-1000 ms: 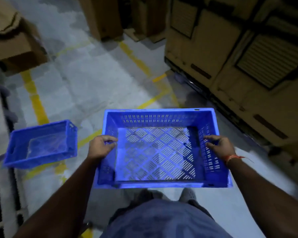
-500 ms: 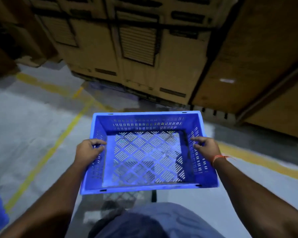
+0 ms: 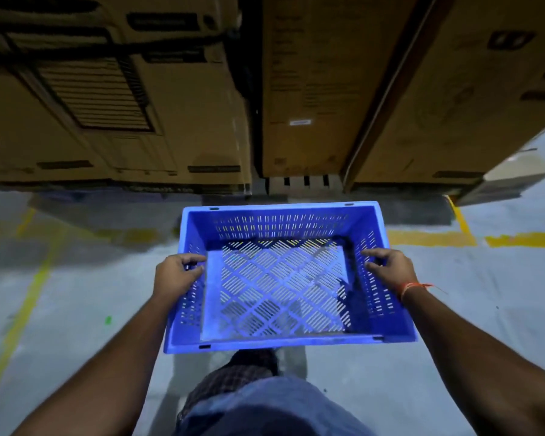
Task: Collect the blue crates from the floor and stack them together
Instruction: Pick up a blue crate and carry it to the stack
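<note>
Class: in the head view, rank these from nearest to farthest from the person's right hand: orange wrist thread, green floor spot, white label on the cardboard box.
From the right hand:
1. Orange wrist thread, at its wrist.
2. White label, on the box ahead.
3. Green floor spot, far left.

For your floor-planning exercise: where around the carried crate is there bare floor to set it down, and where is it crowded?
Bare grey floor lies left of the blue crate, crossed by a yellow line, and right of it below the yellow marking. Ahead, cardboard boxes crowd the floor.

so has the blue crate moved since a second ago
Yes. The blue crate, gripped by the left hand and right hand, has swung right, away from the second crate on the floor, and now faces the cardboard boxes.
</note>
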Available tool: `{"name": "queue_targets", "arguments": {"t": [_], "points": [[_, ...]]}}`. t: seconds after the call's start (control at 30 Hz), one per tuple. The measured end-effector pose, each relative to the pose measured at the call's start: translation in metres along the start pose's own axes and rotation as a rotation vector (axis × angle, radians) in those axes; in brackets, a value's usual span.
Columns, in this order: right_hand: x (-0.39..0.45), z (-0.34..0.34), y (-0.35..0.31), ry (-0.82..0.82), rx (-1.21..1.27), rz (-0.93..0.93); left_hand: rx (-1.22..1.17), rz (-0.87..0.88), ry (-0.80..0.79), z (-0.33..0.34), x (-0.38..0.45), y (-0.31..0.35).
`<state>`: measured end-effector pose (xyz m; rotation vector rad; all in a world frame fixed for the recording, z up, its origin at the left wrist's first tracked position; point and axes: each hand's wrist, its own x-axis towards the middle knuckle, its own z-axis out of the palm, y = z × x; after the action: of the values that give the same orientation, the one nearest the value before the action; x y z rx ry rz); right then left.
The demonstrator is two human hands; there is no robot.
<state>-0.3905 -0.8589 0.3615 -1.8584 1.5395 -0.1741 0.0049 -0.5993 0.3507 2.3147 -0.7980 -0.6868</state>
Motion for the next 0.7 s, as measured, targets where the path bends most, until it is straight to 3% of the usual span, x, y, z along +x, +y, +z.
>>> {"name": "queue_targets", "arguments": {"t": [0.4,0.7], "points": [[0.122,-0.021,0.051,-0.026,-0.121,0.169,0.003,-0.059,-0.153,0.116,0.129,0.061],[0.259,0.04,0.153,-0.129,-0.151,0.206,-0.089,-0.121,-0.231,0.254,0.221,0.04]]}}
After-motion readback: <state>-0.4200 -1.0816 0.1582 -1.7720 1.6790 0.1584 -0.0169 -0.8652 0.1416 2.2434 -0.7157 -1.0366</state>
